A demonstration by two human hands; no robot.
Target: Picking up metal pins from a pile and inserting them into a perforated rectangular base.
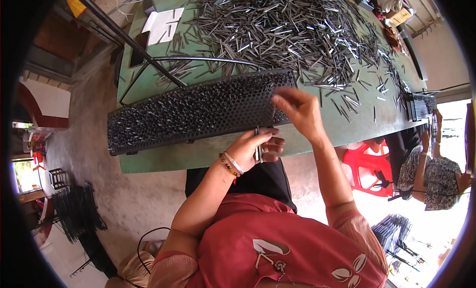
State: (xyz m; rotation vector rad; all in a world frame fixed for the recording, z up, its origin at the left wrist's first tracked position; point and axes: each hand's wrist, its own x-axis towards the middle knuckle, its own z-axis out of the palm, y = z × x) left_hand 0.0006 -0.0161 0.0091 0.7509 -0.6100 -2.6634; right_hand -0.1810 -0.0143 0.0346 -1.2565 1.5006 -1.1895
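Note:
A long black perforated rack (230, 115) lies tilted across the near edge of the table. Thin dark strips stand densely in its holes at the left and along the far side, while many holes toward the near right show bare. Just below the rack's near edge, my left hand (246, 148) is closed around a few thin metal strips (258, 152), its fingertips pointing right. Over the rack's right end, my right hand (303, 112) has thumb and fingers drawn together. Blur at its fingertips hides whatever they pinch.
A large heap of loose strips (277, 32) covers the green table (148, 161). A white sheet (163, 25) and a dark phone-like slab (139, 49) lie at far left. Thin black bars (129, 40) cross behind the rack. Another person (429, 176) works at right near a red stool (369, 169).

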